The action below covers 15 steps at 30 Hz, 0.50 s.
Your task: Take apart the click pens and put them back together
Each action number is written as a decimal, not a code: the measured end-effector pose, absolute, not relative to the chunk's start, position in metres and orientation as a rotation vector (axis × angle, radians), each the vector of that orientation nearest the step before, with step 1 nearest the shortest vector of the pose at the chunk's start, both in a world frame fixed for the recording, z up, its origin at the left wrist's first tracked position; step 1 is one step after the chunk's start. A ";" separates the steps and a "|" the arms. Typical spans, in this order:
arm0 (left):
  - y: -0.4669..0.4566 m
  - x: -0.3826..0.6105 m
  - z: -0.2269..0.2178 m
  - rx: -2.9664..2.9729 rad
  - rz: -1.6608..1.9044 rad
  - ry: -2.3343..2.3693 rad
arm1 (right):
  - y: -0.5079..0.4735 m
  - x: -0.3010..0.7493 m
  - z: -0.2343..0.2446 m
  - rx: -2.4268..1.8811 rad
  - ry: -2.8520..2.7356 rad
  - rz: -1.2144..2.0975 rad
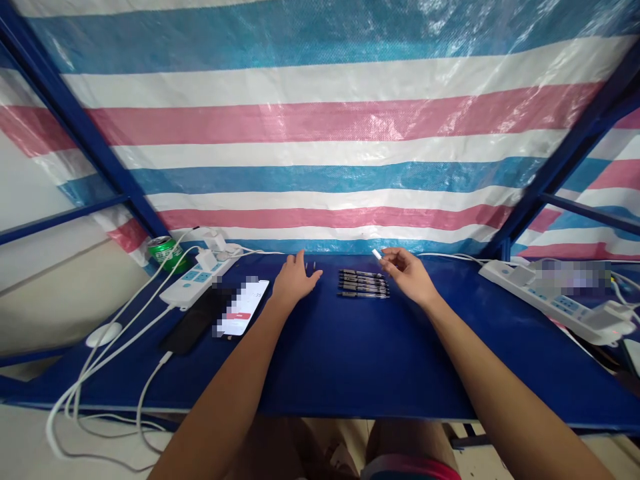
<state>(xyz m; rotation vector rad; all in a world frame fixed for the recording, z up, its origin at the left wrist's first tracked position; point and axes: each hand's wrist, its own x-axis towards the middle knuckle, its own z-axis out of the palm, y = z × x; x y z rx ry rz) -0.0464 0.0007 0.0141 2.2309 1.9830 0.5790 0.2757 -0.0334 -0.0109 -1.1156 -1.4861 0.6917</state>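
Pens (363, 283), about five black ones, lie side by side in a tight row on the blue table (350, 360), in the gap between the two hands and slightly closer to the right one. Each long axis runs crosswise, from the left hand's side to the right hand's side, and the row stacks from far to near. Their right ends look a little narrower, as tips would, but at this size I cannot tell for certain which way the pens point. The right hand (407, 273) hovers just past those right ends, raised off the table, with thumb and forefinger pinched on a small white piece (377, 254) held above the far right corner of the row. The left hand (295, 280) rests palm down just to the left of the row, fingers loosely spread and stretched forward, holding nothing. Two small dark pieces (310, 265) sit just beyond its fingertips, between that hand and the row. Further out on the left hand's side lie a lit phone (245, 307), a dark phone (193, 323) and a white power strip (200, 280).
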 end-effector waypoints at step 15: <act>0.003 -0.052 0.008 2.208 0.447 2.088 | -0.027 0.305 -0.015 -1.546 -1.410 0.318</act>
